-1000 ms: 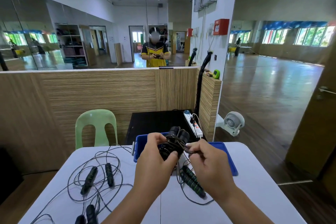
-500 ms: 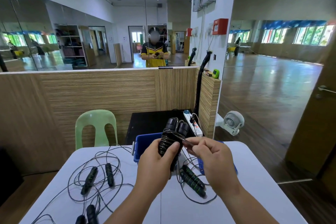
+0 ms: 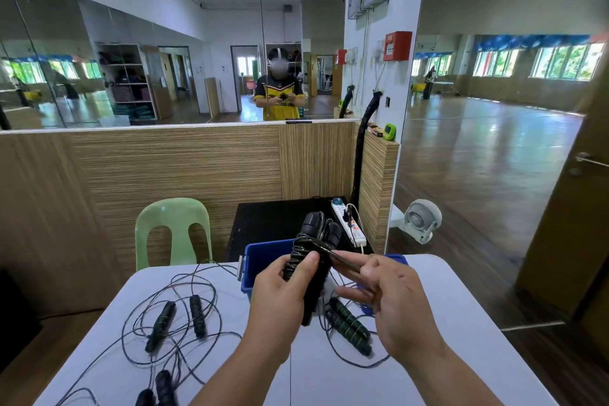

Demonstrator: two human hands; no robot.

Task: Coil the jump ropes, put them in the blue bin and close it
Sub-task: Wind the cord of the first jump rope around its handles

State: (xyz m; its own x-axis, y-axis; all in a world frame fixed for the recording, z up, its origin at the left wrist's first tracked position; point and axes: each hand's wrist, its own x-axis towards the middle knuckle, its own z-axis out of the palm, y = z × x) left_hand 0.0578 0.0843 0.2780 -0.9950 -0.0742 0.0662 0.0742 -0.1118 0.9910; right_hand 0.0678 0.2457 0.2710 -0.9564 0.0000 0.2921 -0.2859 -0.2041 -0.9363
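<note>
My left hand [image 3: 280,297] grips a black jump rope bundle [image 3: 316,241], its two handles upright with cord wound around them, above the blue bin [image 3: 263,260]. My right hand [image 3: 392,300] pinches the loose cord end beside the bundle. On the white table [image 3: 461,323] a second rope with green-striped handles [image 3: 349,326] lies under my right hand. An uncoiled rope [image 3: 174,316] sprawls at the left, and another pair of handles [image 3: 158,389] lies at the near edge. The blue lid [image 3: 397,259] peeks out behind my right hand.
A green plastic chair [image 3: 173,231] stands behind the table at the left. A black stand with a white power strip [image 3: 349,224] sits behind the bin. A wood-panel partition and wall mirrors rise beyond; a small white fan [image 3: 421,219] is on the floor at right.
Both hands have lifted the rope bundle higher above the bin, and the handles now stand more upright. My right hand has drawn the cord end out to the right.
</note>
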